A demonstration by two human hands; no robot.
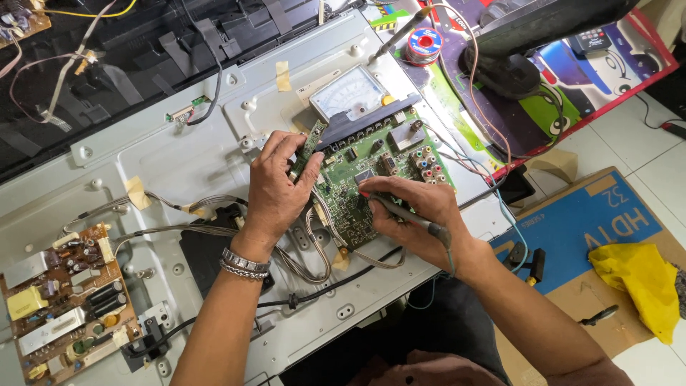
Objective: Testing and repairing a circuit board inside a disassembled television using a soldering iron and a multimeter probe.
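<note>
Left hand (275,187), one metal bracelet (244,263) at the wrist, closed around one small narrow green circuit strip (309,146), held upright above the left edge of one large green circuit board (371,182). Right hand (414,214) pinched around one slim grey test probe with a red tip (400,211), tip touching the green board near its middle. Board lying flat on one big pale grey metal back panel (179,157), with one bundle of thin grey wires (314,257) looping just below it. Behind the board, touching its far edge, one analogue meter with a white dial (349,94). Further off, one spool of solder with a red and blue label (424,44) near the top. At the far left, one brown power board (64,300) crowded with black capacitors and one yellow block. At the far right, well apart, one crumpled yellow cloth (639,282) on one flattened cardboard box with a blue printed face (579,221).
</note>
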